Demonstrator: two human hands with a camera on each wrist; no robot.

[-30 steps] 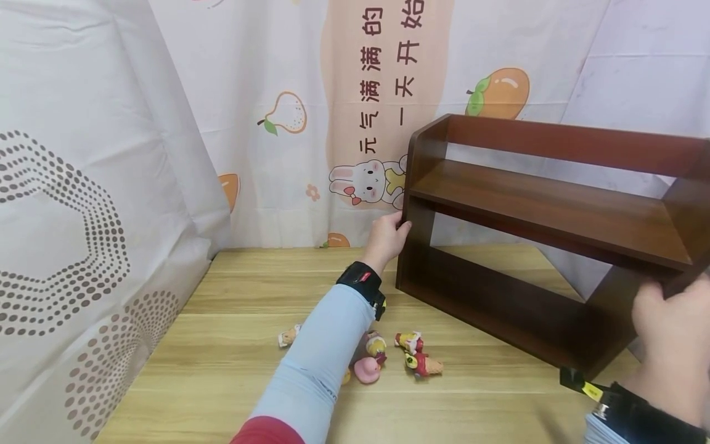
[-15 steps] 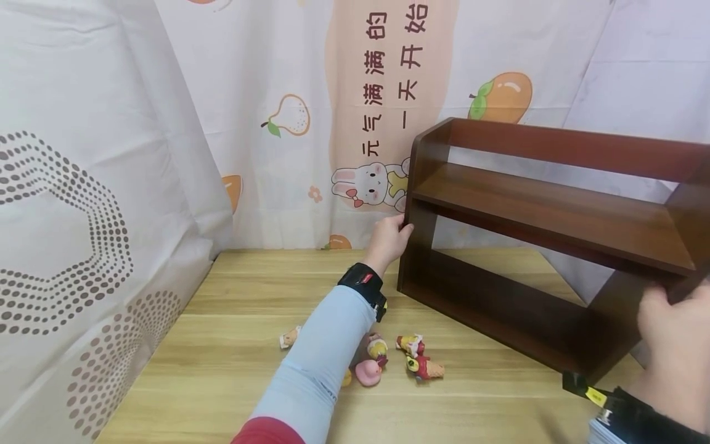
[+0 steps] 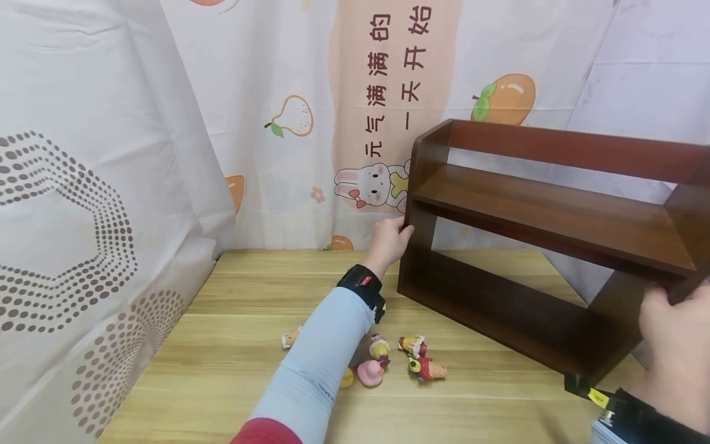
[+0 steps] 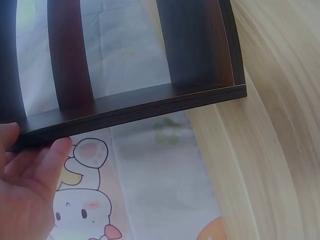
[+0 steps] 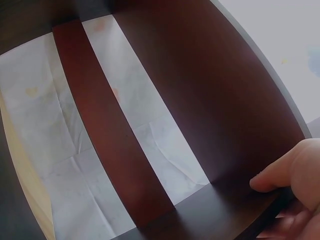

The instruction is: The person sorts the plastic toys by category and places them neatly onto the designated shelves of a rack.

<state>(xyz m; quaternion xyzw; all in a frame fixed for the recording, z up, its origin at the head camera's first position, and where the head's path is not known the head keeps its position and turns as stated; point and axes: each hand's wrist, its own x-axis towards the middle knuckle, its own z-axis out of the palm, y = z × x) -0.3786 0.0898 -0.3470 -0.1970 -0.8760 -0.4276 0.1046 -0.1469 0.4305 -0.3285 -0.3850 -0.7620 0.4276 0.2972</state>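
Note:
A dark brown two-tier wooden shelf (image 3: 549, 216) stands at the right of the table, angled toward the camera. My left hand (image 3: 388, 243) grips the front edge of its left side panel, about halfway up. In the left wrist view the thumb of the left hand (image 4: 30, 185) lies on one face of that panel (image 4: 135, 107) and the fingers on the other. My right hand (image 3: 679, 345) holds the right side panel, its thumb on the inner face. The right wrist view shows the right hand (image 5: 295, 185) with fingers curled behind the edge.
Several small toys lie on the wooden table (image 3: 244, 296) before the shelf: a pink duck (image 3: 370, 373), a figure in yellow (image 3: 379, 347), a red ice-cream-cone toy (image 3: 427, 369) and others partly behind the left sleeve (image 3: 322, 357). A printed curtain (image 3: 277, 185) hangs behind.
The whole head view has shifted slightly right and down. Both hands keep their grip on the shelf, which stays in nearly the same place.

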